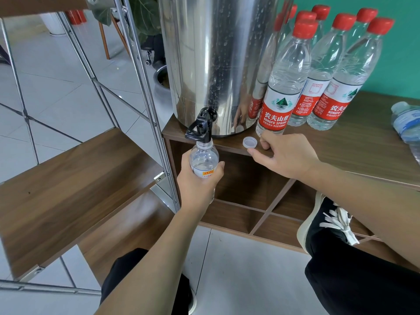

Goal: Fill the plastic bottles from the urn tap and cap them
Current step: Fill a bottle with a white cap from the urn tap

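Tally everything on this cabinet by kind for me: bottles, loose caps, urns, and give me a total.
Red-capped bottles: 6 plainly visible (a seventh may be half hidden beside the urn)
Open bottle held at the tap by the left hand: 1
Blue-label bottle lying on its side: 1
Loose white cap: 1
Urn: 1
Total: 10
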Demonstrator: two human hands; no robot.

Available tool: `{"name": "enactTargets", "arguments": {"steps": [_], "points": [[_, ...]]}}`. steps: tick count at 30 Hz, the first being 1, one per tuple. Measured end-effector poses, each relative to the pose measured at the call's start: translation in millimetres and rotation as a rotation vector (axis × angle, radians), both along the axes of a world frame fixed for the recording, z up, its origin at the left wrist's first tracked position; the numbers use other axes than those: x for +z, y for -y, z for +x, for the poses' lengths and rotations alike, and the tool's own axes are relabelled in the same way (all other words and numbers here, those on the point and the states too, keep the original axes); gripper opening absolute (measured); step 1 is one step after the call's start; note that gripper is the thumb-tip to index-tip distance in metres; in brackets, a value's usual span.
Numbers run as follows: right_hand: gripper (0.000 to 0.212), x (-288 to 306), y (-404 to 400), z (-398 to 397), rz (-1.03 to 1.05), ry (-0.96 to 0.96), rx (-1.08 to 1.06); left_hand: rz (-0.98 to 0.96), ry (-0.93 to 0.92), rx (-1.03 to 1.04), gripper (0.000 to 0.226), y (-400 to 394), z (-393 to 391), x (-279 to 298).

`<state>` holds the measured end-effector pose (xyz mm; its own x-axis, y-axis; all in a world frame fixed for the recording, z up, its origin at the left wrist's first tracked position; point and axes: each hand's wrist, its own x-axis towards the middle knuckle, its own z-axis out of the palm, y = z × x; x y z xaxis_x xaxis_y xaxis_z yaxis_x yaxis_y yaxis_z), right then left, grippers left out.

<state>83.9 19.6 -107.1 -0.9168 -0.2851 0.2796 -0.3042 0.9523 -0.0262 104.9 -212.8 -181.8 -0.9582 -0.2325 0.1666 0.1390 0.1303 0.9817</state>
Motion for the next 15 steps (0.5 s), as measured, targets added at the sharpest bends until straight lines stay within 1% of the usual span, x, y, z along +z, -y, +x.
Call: {"name": "enactTargets", "arguments": {"steps": [15], "points": [[0.045,1.5,0.9,1.9,0.005,0.006,-0.010,-0.005,-0.004,-0.001,0.069,0.1,-0.8,-0.7]]}}
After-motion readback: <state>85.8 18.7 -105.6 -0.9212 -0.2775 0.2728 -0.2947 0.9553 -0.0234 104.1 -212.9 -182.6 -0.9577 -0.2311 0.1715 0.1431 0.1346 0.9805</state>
